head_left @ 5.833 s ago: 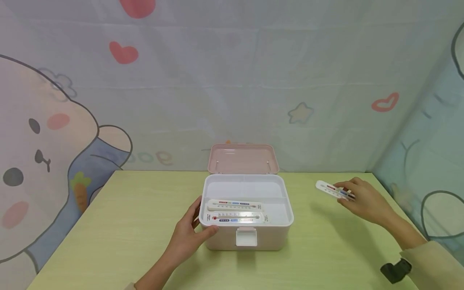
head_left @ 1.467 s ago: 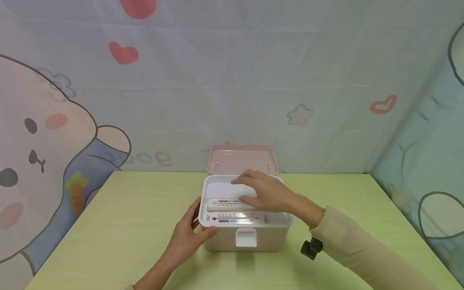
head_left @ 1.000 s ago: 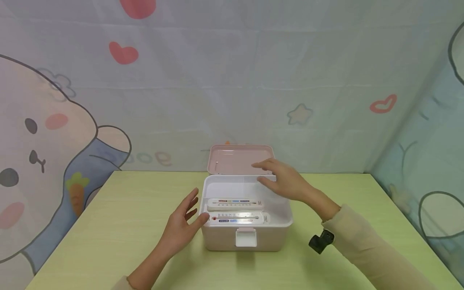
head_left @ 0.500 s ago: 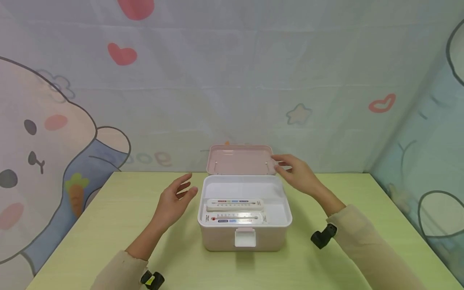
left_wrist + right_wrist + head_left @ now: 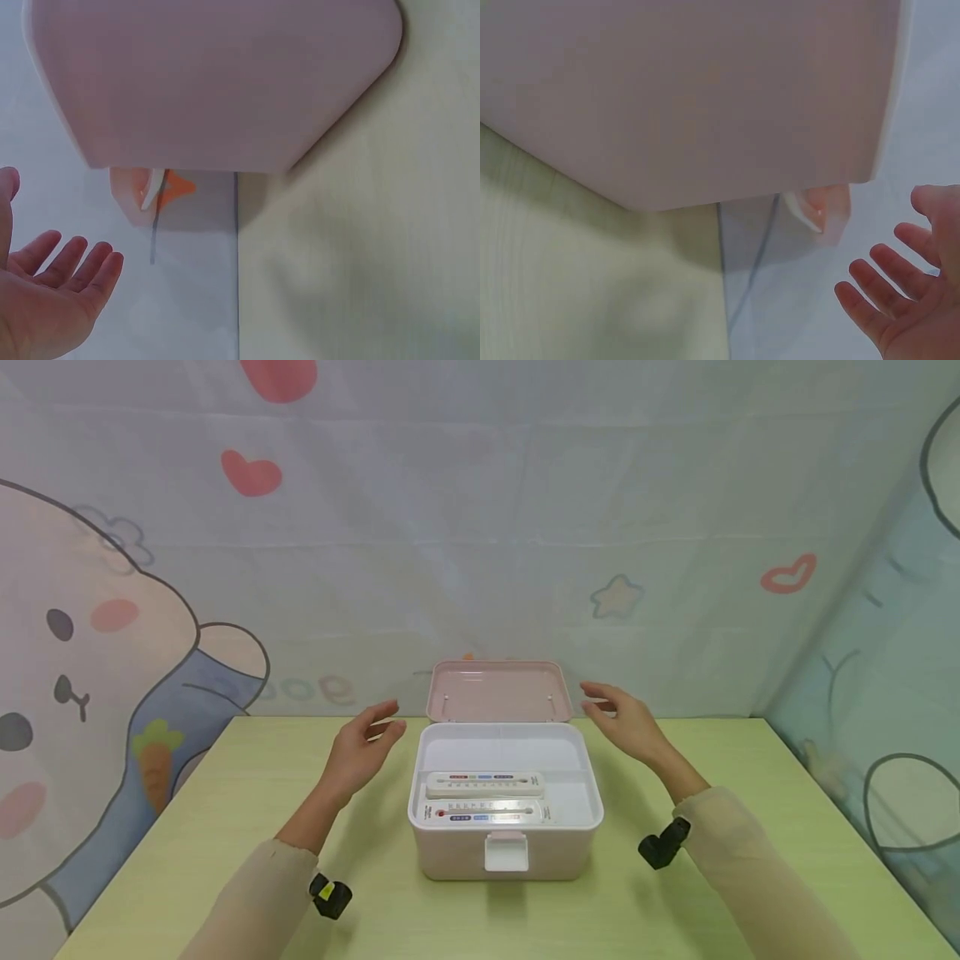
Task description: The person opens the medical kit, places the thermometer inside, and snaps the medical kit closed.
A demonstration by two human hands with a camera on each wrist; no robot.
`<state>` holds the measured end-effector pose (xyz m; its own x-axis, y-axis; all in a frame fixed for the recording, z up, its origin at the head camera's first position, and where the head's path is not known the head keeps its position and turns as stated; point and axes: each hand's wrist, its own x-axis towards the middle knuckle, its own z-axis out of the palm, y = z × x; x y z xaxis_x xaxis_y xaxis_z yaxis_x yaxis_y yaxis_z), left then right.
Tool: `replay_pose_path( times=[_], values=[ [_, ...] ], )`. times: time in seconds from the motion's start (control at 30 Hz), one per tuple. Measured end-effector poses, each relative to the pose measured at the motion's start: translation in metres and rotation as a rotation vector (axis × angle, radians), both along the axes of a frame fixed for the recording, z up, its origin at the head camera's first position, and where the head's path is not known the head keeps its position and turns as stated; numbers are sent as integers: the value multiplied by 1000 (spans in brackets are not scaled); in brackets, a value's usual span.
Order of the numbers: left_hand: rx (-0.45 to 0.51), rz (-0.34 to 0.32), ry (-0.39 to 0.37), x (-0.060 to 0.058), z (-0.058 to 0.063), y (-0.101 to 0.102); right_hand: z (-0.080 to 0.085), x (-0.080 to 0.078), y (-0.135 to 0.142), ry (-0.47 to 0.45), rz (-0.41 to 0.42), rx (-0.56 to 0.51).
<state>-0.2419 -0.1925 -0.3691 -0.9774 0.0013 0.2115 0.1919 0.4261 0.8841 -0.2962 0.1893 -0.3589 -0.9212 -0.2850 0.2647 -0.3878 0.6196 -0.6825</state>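
A pale pink storage box (image 5: 457, 856) with a white inner tray (image 5: 577, 793) stands mid-table, its pink lid (image 5: 498, 692) tipped back. Flat white thermometers lie crosswise in the tray's front part: a front thermometer (image 5: 487, 812) and, behind it, a rear thermometer (image 5: 483, 783) that looks thicker, like a stack. My left hand (image 5: 360, 752) is raised left of the lid, fingers loosely bent and holding nothing. On the opposite side my right hand (image 5: 630, 722) hovers beside the lid's right edge, also holding nothing. Both wrist views show fingers apart from the box's side.
A white latch flap (image 5: 507, 853) hangs at the box's front. Behind the light wooden table (image 5: 262, 793) hangs a printed cloth (image 5: 487, 527), close to the lid. A black wrist camera (image 5: 330, 896) sits on the left sleeve, another black camera (image 5: 663, 843) on the right.
The right hand earlier carried a thermometer from the right into the tray, then withdrew to the lid's right side. The left hand let go of the box's rim and rose toward the lid's left side.
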Motion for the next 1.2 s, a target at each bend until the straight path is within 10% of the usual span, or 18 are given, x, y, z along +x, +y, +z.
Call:
replay_pose_path(
  times=[0.53,1.2],
  values=[
    [-16,8,-117,-35,-13,-2,-23,-14,-4,-223,-30,-30],
    [-19,-59,-205,-50,-16,11,-25,-22,-9,-377,31,-131]
  ],
)
